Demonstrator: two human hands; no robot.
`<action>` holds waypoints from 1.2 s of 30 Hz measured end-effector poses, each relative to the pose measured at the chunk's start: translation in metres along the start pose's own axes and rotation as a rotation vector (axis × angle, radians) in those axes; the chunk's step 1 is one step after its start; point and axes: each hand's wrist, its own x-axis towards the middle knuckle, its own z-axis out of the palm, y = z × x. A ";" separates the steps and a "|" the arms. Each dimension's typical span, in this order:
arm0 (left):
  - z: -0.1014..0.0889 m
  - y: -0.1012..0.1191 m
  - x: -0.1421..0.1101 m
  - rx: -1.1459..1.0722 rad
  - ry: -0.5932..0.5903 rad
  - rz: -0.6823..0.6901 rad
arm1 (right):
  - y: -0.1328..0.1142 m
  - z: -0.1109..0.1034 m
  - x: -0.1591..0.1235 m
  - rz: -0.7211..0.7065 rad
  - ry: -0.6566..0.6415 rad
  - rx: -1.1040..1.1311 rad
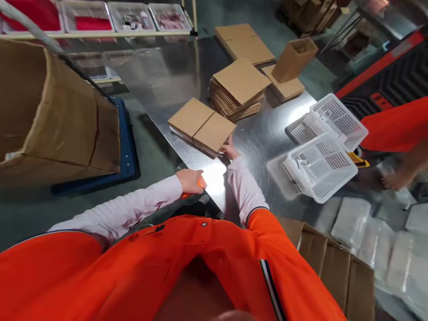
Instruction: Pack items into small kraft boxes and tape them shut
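My left hand (191, 181) is closed around a small orange tool (201, 182), at the near edge of the steel table. Most of the tool is hidden in the fist, so its exact kind is unclear. My right hand (230, 149) grips the near right corner of a stack of folded cardboard boxes (202, 125); its fingertips are partly hidden by the corner. A dark line crosses the top of this stack. Just behind it lies a taller pile of flat cardboard boxes (241, 82).
On the steel table (254, 156) are more flat cardboard (245, 42), an upright brown box (294, 60) and white baskets (323, 167). A large carton (67, 107) rides a blue cart (125, 147) at left. Someone in an orange top (397, 125) is at right, near wrapped packs (351, 218).
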 end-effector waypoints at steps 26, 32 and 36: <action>-0.026 0.073 0.059 0.745 -0.040 0.926 | 0.026 -0.067 -0.337 0.119 0.089 -0.755; -0.005 0.062 0.052 0.720 -0.038 0.897 | 0.027 -0.107 -0.331 0.610 0.797 -0.754; 0.013 0.100 0.061 0.673 -0.114 0.882 | 0.016 -0.110 -0.312 0.859 0.581 -0.760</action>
